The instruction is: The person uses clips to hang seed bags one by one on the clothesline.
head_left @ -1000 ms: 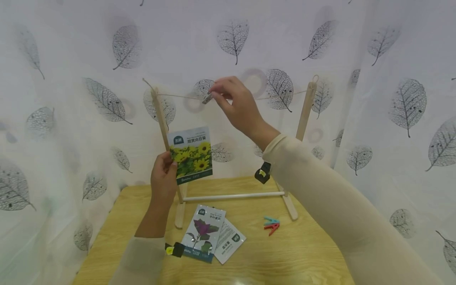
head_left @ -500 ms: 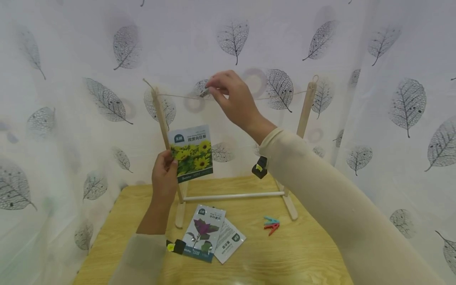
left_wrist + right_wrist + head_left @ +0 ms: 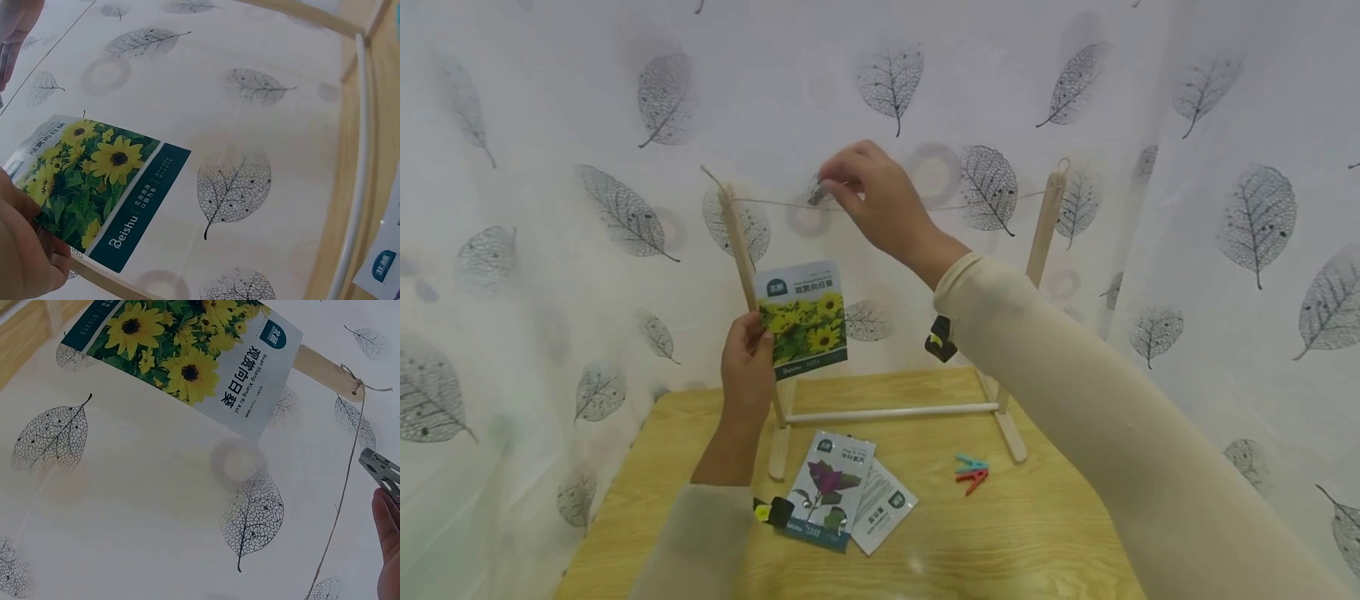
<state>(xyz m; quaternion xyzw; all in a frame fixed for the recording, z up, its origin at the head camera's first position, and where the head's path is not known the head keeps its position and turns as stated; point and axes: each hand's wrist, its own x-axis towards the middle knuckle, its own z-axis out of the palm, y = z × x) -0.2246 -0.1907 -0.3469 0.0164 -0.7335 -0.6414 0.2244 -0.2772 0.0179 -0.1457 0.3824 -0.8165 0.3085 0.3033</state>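
My left hand (image 3: 748, 367) pinches a sunflower seed packet (image 3: 805, 321) by its left edge, picture side toward me, in front of the frame's left post. In the left wrist view the thumb and fingers grip the packet (image 3: 94, 181) at its edge. Up at the string (image 3: 767, 202), my right hand (image 3: 872, 196) pinches a grey clothespin (image 3: 816, 193) between thumb and fingers. In the right wrist view the clothespin (image 3: 381, 470) points toward the string (image 3: 340, 506), close beside it. The packet hangs below the string, apart from it.
A wooden frame with two posts (image 3: 1045, 225) and a white crossbar (image 3: 891, 413) stands on the wooden table (image 3: 985, 550). A purple-flower seed packet (image 3: 827, 492) overlaps another packet (image 3: 883, 508). A blue clothespin (image 3: 972, 463) and a red clothespin (image 3: 973, 481) lie to the right. A leaf-print curtain hangs behind.
My right hand has moved left and slightly up along the string with the clothespin. The left hand has raised the seed packet a little.
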